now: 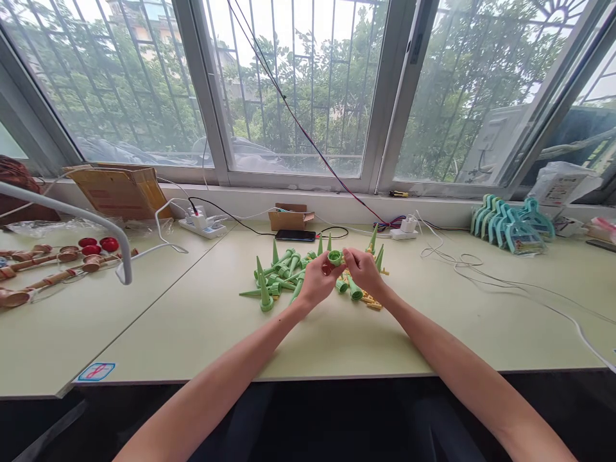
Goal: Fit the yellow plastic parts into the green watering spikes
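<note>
My left hand (318,280) is closed around a green plastic plant watering spike (335,258), its round open end turned toward me. Close against the right side of that cup, my right hand (364,272) pinches a small yellow plastic piece, mostly hidden by the fingers. Beneath and left of my hands lies a pile of loose green spikes (283,269), some on their sides. One spike (264,289) stands point up at the pile's near left. Several small yellow pieces (371,301) lie below my right hand, beside more green spikes (355,289).
A black phone (295,235) lies before a small open cardboard box (291,218). Power strips (203,224) and white cables run along the back. Teal hangers (513,224) stand at right. Wooden toys with red balls (89,247) and a white metal arm (120,247) are left.
</note>
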Motion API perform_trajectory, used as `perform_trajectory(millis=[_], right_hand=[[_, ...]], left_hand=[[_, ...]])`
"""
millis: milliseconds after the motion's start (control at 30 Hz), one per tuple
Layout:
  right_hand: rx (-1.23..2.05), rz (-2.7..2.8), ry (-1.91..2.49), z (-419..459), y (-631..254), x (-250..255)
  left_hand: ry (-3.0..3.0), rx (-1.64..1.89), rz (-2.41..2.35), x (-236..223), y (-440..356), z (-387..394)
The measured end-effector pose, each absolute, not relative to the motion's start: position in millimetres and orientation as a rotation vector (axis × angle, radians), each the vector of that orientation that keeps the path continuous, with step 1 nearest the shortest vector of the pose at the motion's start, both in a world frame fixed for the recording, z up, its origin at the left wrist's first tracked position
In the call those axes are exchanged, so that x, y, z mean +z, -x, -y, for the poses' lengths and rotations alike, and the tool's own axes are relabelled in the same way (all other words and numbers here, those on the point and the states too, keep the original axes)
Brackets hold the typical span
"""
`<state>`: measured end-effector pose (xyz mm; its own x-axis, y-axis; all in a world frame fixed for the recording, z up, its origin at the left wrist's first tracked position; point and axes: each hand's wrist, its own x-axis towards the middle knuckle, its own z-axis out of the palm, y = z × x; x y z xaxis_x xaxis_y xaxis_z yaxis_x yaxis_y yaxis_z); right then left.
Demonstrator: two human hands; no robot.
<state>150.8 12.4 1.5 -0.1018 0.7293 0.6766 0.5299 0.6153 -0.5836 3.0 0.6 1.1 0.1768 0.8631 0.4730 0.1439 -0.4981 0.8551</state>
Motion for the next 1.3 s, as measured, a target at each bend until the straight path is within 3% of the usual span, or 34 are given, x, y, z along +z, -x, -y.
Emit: perform_trajectory(millis=[367,733,1067,1300], right_hand=[[0.242,1.737,1.030,-16,-148,-4],[0.203,1.710,1.034,-14,-147,-5],[0.249,1.772,0.982,-11,-146,-5],[0.269,1.762,0.997,-14,-149,-5]], left_hand=[[-1.785,1.363,-1.013,3,-3,2],[-1.179,1.296,-0.913,9,-5,-4],[-0.960,1.007,-0.792,13,-2,-5],[-0.975,0.986,-0.752,12,-1,-5]])
